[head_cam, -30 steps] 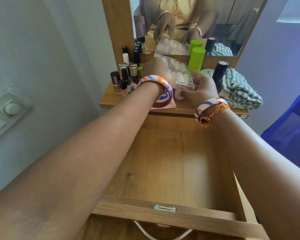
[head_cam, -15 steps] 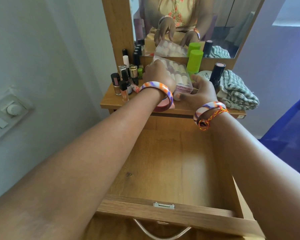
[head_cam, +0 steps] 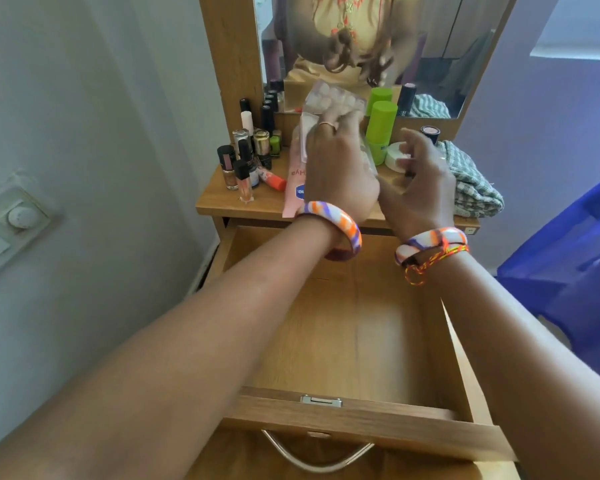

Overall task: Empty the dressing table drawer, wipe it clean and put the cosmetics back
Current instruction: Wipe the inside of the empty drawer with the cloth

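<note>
Clear compartment box (head_cam: 329,98) has come up off the desk (head_cam: 222,202) in the last second; earlier it lay flat with both hands on it, now the left hand (head_cam: 336,174) has it tipped near upright in front of the mirror (head_cam: 447,46), and the right hand (head_cam: 420,188) has let go; reads as the put-back phase starting, since the drawer (head_cam: 343,327) sits pulled out with its floor bare and looks already wiped, though I can't confirm the wipe from here; left grip is clamped on the box, fingers wrapped over its near face, thumb side hidden; the box sticks up above the knuckles, its lower edge buried in the hand, and motion blur makes the exact hold hard to read, probably a pinch across the short edge; right grip is apart, fingers loosely spread, holding nothing, just beside the box's right edge and in front of the white jar (head_cam: 395,155); pink tube (head_cam: 297,174) lies on the desk under the left hand; nail polish bottles (head_cam: 246,161) stand at the left, green bottle (head_cam: 380,129) and checked cloth (head_cam: 471,188) at the right; all cosmetics are still up top, none in the drawer yet; box is directly above the desk's rear, so it needs to come toward the person and down to land in the drawer.
</note>
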`<action>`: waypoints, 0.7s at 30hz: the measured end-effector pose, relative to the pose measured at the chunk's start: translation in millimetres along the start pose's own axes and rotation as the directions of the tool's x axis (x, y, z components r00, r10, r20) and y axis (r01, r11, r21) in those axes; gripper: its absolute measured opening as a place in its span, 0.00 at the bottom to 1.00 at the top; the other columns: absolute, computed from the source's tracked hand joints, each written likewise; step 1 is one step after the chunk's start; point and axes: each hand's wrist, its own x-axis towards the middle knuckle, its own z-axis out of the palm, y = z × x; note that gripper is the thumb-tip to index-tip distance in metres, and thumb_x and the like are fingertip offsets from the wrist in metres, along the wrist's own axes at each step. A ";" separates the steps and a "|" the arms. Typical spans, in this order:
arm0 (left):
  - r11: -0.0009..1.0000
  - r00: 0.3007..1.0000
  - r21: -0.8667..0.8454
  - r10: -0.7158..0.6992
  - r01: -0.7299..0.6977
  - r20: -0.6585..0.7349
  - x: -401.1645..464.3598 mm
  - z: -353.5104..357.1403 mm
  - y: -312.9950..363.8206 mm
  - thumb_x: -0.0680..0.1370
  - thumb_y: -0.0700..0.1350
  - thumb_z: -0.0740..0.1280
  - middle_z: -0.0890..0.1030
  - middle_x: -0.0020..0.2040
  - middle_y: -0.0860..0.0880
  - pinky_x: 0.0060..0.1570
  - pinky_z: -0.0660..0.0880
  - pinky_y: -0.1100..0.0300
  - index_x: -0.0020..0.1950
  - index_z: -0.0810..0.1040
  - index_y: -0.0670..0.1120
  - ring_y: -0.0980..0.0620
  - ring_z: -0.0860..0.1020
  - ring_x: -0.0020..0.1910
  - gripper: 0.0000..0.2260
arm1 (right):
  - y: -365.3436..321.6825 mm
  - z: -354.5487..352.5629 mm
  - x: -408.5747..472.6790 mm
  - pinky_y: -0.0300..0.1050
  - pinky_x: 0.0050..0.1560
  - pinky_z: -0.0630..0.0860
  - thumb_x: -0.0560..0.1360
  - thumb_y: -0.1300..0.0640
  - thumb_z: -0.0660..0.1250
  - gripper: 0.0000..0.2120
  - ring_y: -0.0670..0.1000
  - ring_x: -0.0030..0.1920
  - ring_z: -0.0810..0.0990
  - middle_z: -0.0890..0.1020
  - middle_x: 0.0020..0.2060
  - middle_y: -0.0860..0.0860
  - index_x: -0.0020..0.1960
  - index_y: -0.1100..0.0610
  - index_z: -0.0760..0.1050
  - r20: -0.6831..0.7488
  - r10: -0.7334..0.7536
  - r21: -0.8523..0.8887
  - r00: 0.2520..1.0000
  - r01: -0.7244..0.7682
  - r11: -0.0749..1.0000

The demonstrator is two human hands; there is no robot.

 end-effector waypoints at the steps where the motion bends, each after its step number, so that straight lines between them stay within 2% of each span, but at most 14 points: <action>1: 0.999 0.999 -0.018 0.049 -0.049 -0.008 -4.2 4.3 5.6 0.74 0.34 0.64 0.66 0.72 0.45 0.68 0.60 0.60 0.69 0.69 0.43 0.47 0.64 0.71 0.23 | 0.1 -6.3 -0.7 0.47 0.52 0.77 0.68 0.62 0.71 0.25 0.54 0.52 0.78 0.78 0.57 0.57 0.64 0.60 0.72 -0.059 -0.033 0.018 0.998 0.034 0.999; 3: 0.990 0.991 -0.047 0.135 -0.134 0.013 -10.4 13.8 15.1 0.74 0.34 0.64 0.67 0.72 0.44 0.68 0.61 0.59 0.68 0.70 0.42 0.45 0.65 0.71 0.22 | 4.2 -20.3 0.2 0.45 0.49 0.78 0.69 0.63 0.67 0.20 0.54 0.51 0.79 0.79 0.54 0.57 0.60 0.60 0.75 -0.181 -0.042 0.035 0.983 0.049 0.998; 6: 0.976 0.974 -0.039 0.218 -0.216 0.065 -17.1 28.6 23.8 0.73 0.33 0.64 0.68 0.71 0.43 0.68 0.64 0.56 0.68 0.71 0.42 0.44 0.66 0.70 0.22 | 22.1 -40.9 9.8 0.44 0.58 0.70 0.71 0.59 0.63 0.19 0.55 0.59 0.76 0.79 0.58 0.55 0.61 0.58 0.74 -0.286 0.106 -0.044 0.952 -0.124 0.991; 8: 0.967 0.962 -0.026 0.253 -0.252 0.105 -20.9 35.9 26.4 0.73 0.34 0.64 0.69 0.70 0.42 0.68 0.64 0.56 0.68 0.72 0.41 0.43 0.67 0.69 0.22 | 35.9 -52.0 17.5 0.46 0.66 0.63 0.71 0.57 0.64 0.24 0.56 0.67 0.68 0.73 0.65 0.54 0.67 0.56 0.69 -0.253 0.267 -0.171 0.930 -0.315 0.934; 11: 0.961 0.951 -0.013 0.276 -0.277 0.141 -26.0 43.8 28.4 0.72 0.33 0.65 0.71 0.68 0.41 0.68 0.64 0.56 0.66 0.73 0.40 0.42 0.69 0.68 0.21 | 51.7 -57.9 20.4 0.55 0.71 0.62 0.67 0.49 0.67 0.35 0.58 0.71 0.62 0.67 0.70 0.54 0.72 0.53 0.62 -0.058 0.495 -0.289 0.867 -0.489 0.823; 13: 0.959 0.947 -0.005 0.279 -0.282 0.159 -28.4 47.9 28.2 0.72 0.33 0.65 0.71 0.68 0.41 0.68 0.64 0.56 0.66 0.73 0.40 0.42 0.69 0.68 0.21 | 58.8 -57.0 17.7 0.58 0.67 0.67 0.59 0.44 0.66 0.38 0.59 0.67 0.68 0.72 0.66 0.55 0.68 0.52 0.67 0.058 0.543 -0.243 0.838 -0.516 0.822; 15: 0.958 0.943 0.008 0.280 -0.286 0.178 -30.2 50.9 27.3 0.73 0.34 0.65 0.71 0.69 0.42 0.68 0.63 0.56 0.66 0.73 0.40 0.42 0.69 0.68 0.21 | 63.7 -56.4 16.1 0.57 0.62 0.73 0.60 0.47 0.66 0.32 0.58 0.61 0.75 0.78 0.59 0.55 0.63 0.53 0.73 0.090 0.532 -0.152 0.842 -0.516 0.843; 18: 0.957 0.941 0.009 0.282 -0.288 0.189 -32.3 51.3 25.7 0.73 0.34 0.66 0.72 0.67 0.41 0.68 0.64 0.55 0.65 0.74 0.40 0.42 0.69 0.67 0.20 | 72.2 -57.7 17.6 0.45 0.55 0.77 0.70 0.57 0.66 0.16 0.52 0.50 0.79 0.82 0.48 0.53 0.56 0.57 0.79 0.030 0.501 -0.063 0.865 -0.499 0.864; 21: 0.954 0.937 -0.002 0.295 -0.300 0.189 -34.6 48.7 23.4 0.72 0.34 0.66 0.73 0.66 0.41 0.67 0.65 0.54 0.64 0.75 0.40 0.41 0.71 0.65 0.19 | 79.5 -63.4 15.6 0.39 0.38 0.72 0.69 0.59 0.64 0.10 0.47 0.37 0.73 0.76 0.36 0.52 0.47 0.61 0.82 -0.093 0.526 0.081 0.845 -0.521 0.850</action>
